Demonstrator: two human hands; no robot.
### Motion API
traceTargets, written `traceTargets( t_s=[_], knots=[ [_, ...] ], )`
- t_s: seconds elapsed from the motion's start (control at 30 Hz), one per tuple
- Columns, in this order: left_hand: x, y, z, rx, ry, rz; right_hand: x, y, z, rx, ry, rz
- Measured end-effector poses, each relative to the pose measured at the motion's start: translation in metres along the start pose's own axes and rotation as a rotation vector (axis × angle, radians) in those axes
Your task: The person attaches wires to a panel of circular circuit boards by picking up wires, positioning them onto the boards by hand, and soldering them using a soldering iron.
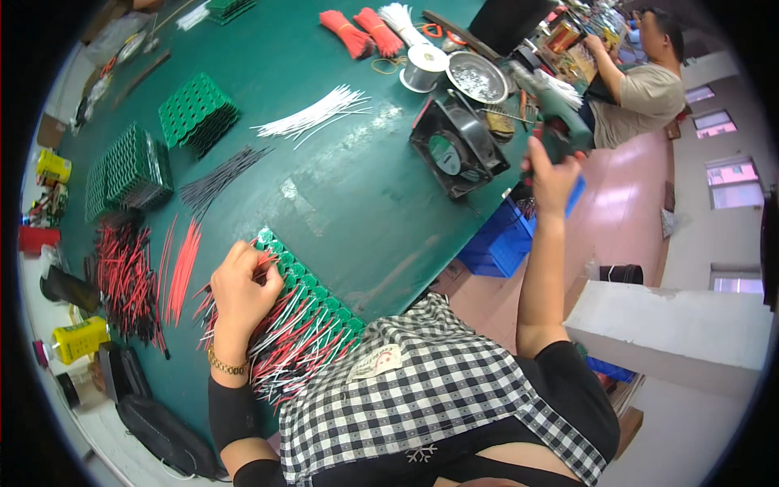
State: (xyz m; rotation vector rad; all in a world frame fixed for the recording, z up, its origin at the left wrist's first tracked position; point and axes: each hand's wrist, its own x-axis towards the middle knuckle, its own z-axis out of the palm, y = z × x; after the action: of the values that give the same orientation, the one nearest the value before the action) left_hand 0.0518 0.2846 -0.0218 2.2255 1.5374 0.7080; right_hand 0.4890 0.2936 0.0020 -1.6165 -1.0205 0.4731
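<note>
My left hand [246, 286] is closed in a pinch on thin red wires at the upper end of a green circuit board panel [312, 284]. The panel is a strip of small round boards lying at a slant near the table's front edge. A dense fringe of red, white and black wires [296, 349] spreads from it toward my apron. My fingertips hide the exact wire ends. Off the table's right side, my right hand [553, 180] is raised and closed around the handle of a green heat gun [562, 114], blurred by motion.
Black fan [458, 150], solder wire spool [423, 66] and metal bowl [479, 77] stand at the right edge. Loose white wires [312, 115], black wires [219, 180], red wires [185, 268] and stacked green panels [130, 174] lie leftward. A co-worker [641, 89] sits beyond; a blue crate [499, 239] stands below.
</note>
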Motion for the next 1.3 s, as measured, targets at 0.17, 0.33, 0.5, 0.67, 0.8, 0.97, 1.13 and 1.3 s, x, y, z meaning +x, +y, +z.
traceTargets(
  t_s=[0.17, 0.33, 0.5, 0.67, 0.8, 0.97, 1.13, 1.3],
  knots=[
    [0.002, 0.012, 0.004, -0.044, 0.033, 0.018, -0.01, 0.004, -0.006, 0.285, 0.128, -0.259],
    [-0.001, 0.021, 0.011, 0.017, 0.009, -0.006, -0.045, -0.007, -0.019, 0.504, 0.078, -0.329],
    [-0.004, 0.03, 0.016, -0.01, 0.022, 0.023, -0.08, -0.016, -0.026, 0.691, -0.065, -0.129],
    [-0.009, 0.032, 0.015, 0.028, 0.006, 0.022, -0.123, -0.019, -0.03, 1.278, -0.219, 0.178],
    [-0.016, 0.032, 0.021, 0.075, 0.015, 0.032, -0.143, -0.015, -0.034, 1.715, -0.456, 0.405],
    [-0.029, 0.027, 0.021, 0.038, 0.026, 0.047, -0.171, -0.002, -0.028, 1.767, -0.559, 0.544],
    [-0.045, 0.002, 0.022, 0.045, 0.013, 0.166, -0.204, 0.015, -0.01, 1.662, -0.579, 0.586],
    [-0.068, -0.036, 0.01, -0.034, 0.029, 0.147, -0.248, 0.011, 0.014, 1.024, -0.525, 0.372]
  ],
)
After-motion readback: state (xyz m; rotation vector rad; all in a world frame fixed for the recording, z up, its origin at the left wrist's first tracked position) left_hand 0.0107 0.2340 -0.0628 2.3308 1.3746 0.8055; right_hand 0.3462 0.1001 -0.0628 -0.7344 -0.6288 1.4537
